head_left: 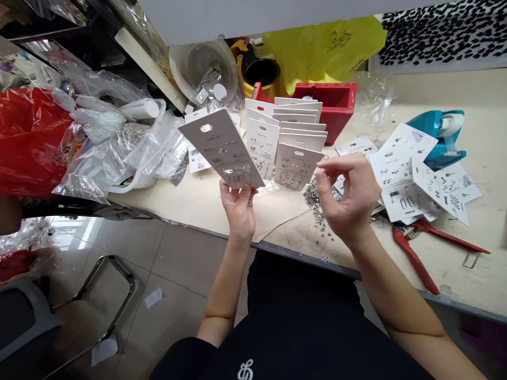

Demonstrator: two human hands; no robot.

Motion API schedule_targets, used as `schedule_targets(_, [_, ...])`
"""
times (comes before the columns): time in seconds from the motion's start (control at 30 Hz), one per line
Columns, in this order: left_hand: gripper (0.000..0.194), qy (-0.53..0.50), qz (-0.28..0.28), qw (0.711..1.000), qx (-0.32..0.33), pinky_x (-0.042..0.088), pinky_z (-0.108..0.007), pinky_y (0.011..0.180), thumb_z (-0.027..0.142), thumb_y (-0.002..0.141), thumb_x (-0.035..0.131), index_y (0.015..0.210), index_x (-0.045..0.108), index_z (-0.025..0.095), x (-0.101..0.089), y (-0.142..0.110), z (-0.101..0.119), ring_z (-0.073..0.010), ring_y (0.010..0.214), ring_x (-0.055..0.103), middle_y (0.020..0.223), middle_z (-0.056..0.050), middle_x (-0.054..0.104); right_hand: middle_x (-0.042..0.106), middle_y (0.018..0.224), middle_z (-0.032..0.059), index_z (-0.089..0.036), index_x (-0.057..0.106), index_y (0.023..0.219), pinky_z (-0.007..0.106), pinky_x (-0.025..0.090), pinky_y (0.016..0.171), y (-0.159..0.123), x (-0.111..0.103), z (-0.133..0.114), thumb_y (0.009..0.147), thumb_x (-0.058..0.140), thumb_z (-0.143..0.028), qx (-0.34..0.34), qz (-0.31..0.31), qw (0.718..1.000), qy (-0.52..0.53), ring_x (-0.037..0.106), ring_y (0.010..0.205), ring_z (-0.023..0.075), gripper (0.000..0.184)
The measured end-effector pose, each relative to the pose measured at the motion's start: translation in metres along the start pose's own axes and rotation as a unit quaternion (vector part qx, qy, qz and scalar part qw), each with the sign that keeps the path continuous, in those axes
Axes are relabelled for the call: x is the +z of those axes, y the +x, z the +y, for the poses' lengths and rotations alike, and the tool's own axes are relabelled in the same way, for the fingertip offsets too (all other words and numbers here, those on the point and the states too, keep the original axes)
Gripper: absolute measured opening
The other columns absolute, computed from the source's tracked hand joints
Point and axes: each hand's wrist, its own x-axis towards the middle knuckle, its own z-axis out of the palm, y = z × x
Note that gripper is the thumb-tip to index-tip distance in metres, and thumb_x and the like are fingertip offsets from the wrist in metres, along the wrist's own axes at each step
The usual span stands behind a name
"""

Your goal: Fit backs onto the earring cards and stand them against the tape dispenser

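In the head view my left hand (pixel 240 211) grips the bottom edge of a white earring card (pixel 222 150), which is tilted and carries several pairs of silver earrings. My right hand (pixel 350 195) is raised over a pile of small silver metal pieces (pixel 312 198), thumb and index fingertips brought close in a pinch. Whatever is between those fingertips is too small to make out. Between my hands stand upright rows of earring cards (pixel 299 166), leaning one behind another. More earring cards (pixel 400 182) lie in a loose heap to the right of my right hand.
Red-handled pliers (pixel 415 258) lie near the table's front edge. A teal tape dispenser (pixel 446 140) and a red holder (pixel 338 113) stand farther back. Plastic bags and a white basket (pixel 134 182) crowd the left. A chair (pixel 113 295) stands on the floor at left.
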Motion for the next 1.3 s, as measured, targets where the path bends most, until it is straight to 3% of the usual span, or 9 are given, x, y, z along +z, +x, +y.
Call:
schedule_targets(0.27, [0.043, -0.004, -0.06, 0.998, 0.019, 0.056, -0.018, 0.066, 0.046, 0.075, 0.087, 0.09, 0.053, 0.024, 0.017, -0.021, 0.005, -0.0068, 0.072, 0.065, 0.085, 0.004, 0.066, 0.066, 0.086, 0.0018, -0.021, 0.063, 0.114, 0.031, 0.054, 0.066, -0.002, 0.001, -0.006, 0.094, 0.059, -0.012, 0.019, -0.076, 0.994, 0.072, 0.062, 0.074, 0.0133, 0.022])
schedule_targets(0.43, [0.034, 0.006, -0.1, 0.994, 0.05, 0.058, -0.02, 0.065, 0.038, 0.08, 0.084, 0.089, 0.054, 0.024, 0.025, -0.037, 0.013, -0.0083, 0.07, 0.067, 0.081, 0.004, 0.067, 0.063, 0.092, 0.0011, -0.023, 0.055, 0.121, 0.031, 0.057, 0.068, -0.01, 0.004, -0.016, 0.093, 0.063, -0.019, 0.093, -0.116, 0.978, 0.147, 0.062, 0.077, 0.0132, 0.03])
schedule_targets(0.63, [0.027, 0.04, -0.141, 0.988, 0.053, 0.058, -0.022, 0.073, 0.04, 0.088, 0.076, 0.097, 0.055, 0.026, 0.031, -0.05, 0.017, -0.0097, 0.08, 0.068, 0.089, 0.001, 0.065, 0.054, 0.089, -0.0016, -0.026, 0.043, 0.107, 0.029, 0.056, 0.068, -0.018, 0.012, -0.02, 0.087, 0.067, -0.021, 0.186, -0.116, 0.954, 0.207, 0.06, 0.077, 0.013, 0.032])
schedule_targets(0.83, [0.025, 0.05, -0.167, 0.984, 0.02, 0.056, -0.023, 0.087, 0.04, 0.091, 0.072, 0.105, 0.055, 0.028, 0.03, -0.054, 0.013, -0.0118, 0.096, 0.066, 0.1, -0.002, 0.062, 0.055, 0.092, 0.0009, -0.026, 0.042, 0.107, 0.028, 0.057, 0.064, -0.019, 0.012, -0.018, 0.089, 0.059, -0.02, 0.202, -0.156, 0.949, 0.185, 0.061, 0.077, 0.0144, 0.026])
schedule_targets(1.0, [0.02, 0.044, -0.19, 0.98, 0.038, 0.056, -0.025, 0.087, 0.041, 0.097, 0.063, 0.11, 0.056, 0.027, 0.031, -0.053, 0.014, -0.0138, 0.1, 0.066, 0.102, -0.004, 0.064, 0.059, 0.094, 0.0017, -0.026, 0.039, 0.106, 0.026, 0.057, 0.061, -0.014, 0.012, -0.021, 0.086, 0.055, -0.013, 0.2, -0.161, 0.946, 0.2, 0.063, 0.076, 0.0134, 0.028])
schedule_targets(1.17, [0.02, 0.059, -0.159, 0.985, 0.031, 0.056, -0.026, 0.085, 0.045, 0.099, 0.058, 0.108, 0.056, 0.027, 0.033, -0.054, 0.012, -0.0157, 0.104, 0.067, 0.103, -0.004, 0.065, 0.061, 0.09, 0.0008, -0.026, 0.034, 0.105, 0.028, 0.058, 0.06, -0.013, 0.014, -0.02, 0.086, 0.051, -0.012, 0.197, -0.183, 0.941, 0.203, 0.066, 0.074, 0.0142, 0.029])
schedule_targets(1.3, [0.019, 0.039, -0.159, 0.986, 0.021, 0.057, -0.026, 0.085, 0.044, 0.098, 0.061, 0.106, 0.055, 0.028, 0.033, -0.054, 0.01, -0.0136, 0.094, 0.067, 0.098, -0.002, 0.065, 0.061, 0.092, 0.0014, -0.027, 0.033, 0.106, 0.03, 0.06, 0.064, -0.015, 0.015, -0.019, 0.086, 0.051, -0.012, 0.193, -0.186, 0.943, 0.197, 0.067, 0.077, 0.0156, 0.03])
